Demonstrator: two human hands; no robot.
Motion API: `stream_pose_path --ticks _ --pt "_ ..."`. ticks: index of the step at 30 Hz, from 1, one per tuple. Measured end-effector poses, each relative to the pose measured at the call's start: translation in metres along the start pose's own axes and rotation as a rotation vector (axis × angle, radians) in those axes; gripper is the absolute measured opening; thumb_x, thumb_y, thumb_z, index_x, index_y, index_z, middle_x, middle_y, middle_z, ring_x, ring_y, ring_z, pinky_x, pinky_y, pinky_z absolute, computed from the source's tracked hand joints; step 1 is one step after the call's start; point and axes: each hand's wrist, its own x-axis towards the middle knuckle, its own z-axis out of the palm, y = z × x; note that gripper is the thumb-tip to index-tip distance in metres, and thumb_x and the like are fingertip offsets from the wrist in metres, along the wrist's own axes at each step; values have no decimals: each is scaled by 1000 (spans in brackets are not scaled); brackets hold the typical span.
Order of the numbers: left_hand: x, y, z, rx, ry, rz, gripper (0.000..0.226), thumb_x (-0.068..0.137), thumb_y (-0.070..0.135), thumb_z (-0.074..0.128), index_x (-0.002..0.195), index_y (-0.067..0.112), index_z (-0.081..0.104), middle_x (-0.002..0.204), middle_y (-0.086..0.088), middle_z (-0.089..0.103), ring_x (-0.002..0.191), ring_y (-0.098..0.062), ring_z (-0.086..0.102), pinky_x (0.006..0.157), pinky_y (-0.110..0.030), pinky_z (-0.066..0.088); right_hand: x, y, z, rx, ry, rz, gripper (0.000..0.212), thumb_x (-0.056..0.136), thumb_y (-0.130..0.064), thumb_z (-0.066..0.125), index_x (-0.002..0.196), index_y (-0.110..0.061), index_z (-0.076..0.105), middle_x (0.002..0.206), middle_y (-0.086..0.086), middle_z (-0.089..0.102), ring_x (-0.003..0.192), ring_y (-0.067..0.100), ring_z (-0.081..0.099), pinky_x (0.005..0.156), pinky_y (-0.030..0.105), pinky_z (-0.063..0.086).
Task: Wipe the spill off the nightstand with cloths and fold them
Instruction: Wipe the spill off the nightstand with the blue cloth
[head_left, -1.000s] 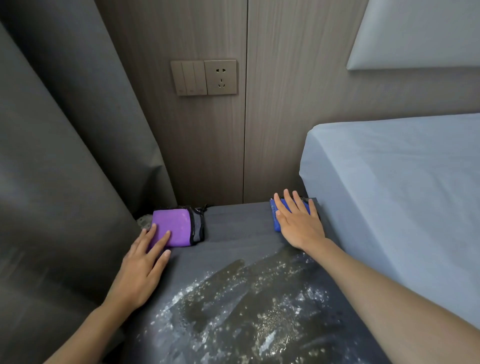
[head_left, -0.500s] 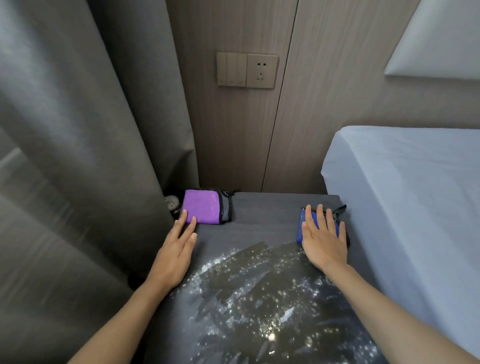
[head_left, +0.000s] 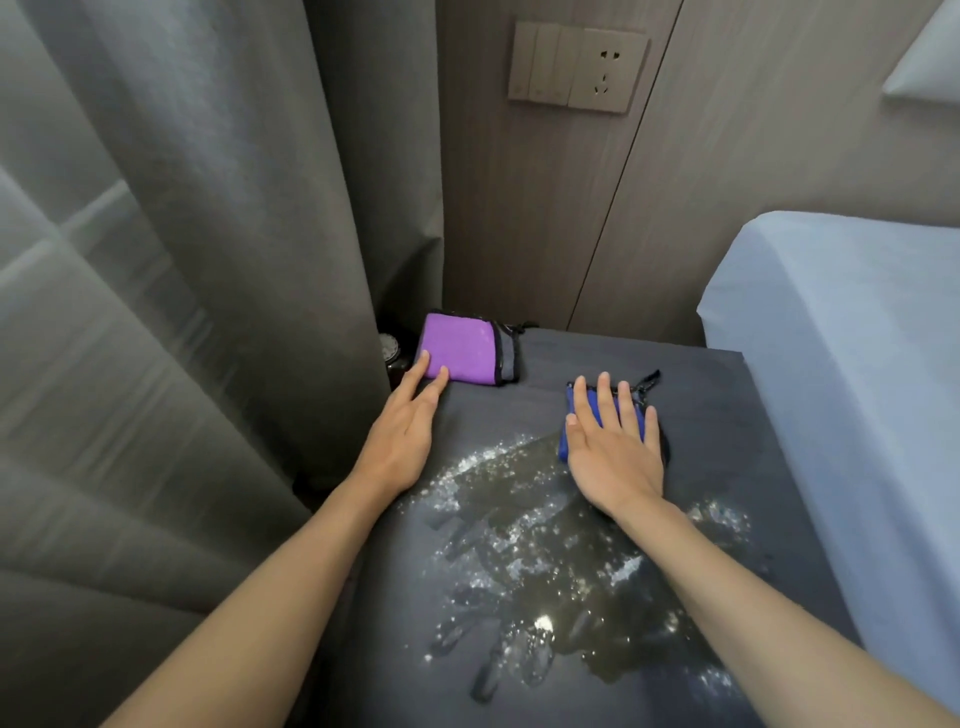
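Note:
A dark grey nightstand (head_left: 717, 395) carries a wide wet spill (head_left: 540, 551) with glistening specks across its middle and near side. A folded purple cloth (head_left: 462, 353) lies at the back left corner. My left hand (head_left: 402, 431) lies flat on the top with two fingertips touching the cloth's near edge. A folded blue cloth (head_left: 582, 415) sits at the spill's far edge. My right hand (head_left: 615, 447) presses flat on it, fingers spread, hiding most of it.
Grey curtains (head_left: 182, 286) hang close along the left side of the nightstand. A bed with a pale blue sheet (head_left: 857, 364) borders the right side. A wood-panel wall with a switch and socket plate (head_left: 576, 67) stands behind. A small dark round object (head_left: 389, 348) sits behind the purple cloth.
My right hand has slid the blue cloth leftward and nearer, onto the spill's far edge. My left hand has reached forward, its fingertips now on the purple cloth. The view shifted left and closer.

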Motion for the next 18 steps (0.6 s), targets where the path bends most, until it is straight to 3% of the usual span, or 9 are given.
stream_pose_path --ticks 5,8,12,18 --pt "-1 -1 2 78 44 51 51 102 54 17 149 43 35 163 24 4 147 -8 17 114 -30 19 -11 -24 4 -5 2 -41 55 105 -45 3 157 -34 -12 166 -7 -17 152 15 -18 123 45 -9" --pt "-2 1 3 90 63 36 51 104 51 17 149 38 38 164 16 9 146 -16 23 111 -31 21 -17 -39 6 4 18 -84 55 106 -44 6 158 -34 -8 167 -6 -14 152 16 -17 122 45 -10" --pt "-6 7 2 38 126 40 50 105 48 19 146 34 44 162 12 20 144 -17 30 113 -35 24 -22 -61 10 -5 32 -112 56 106 -43 7 158 -34 -8 167 -6 -13 153 16 -16 122 45 -11" --pt "-5 4 1 26 133 22 58 99 51 15 147 33 43 162 16 22 144 -13 30 115 -38 24 -24 -91 15 -3 32 -143 56 105 -44 6 158 -32 -10 167 -5 -13 152 17 -16 122 46 -10"
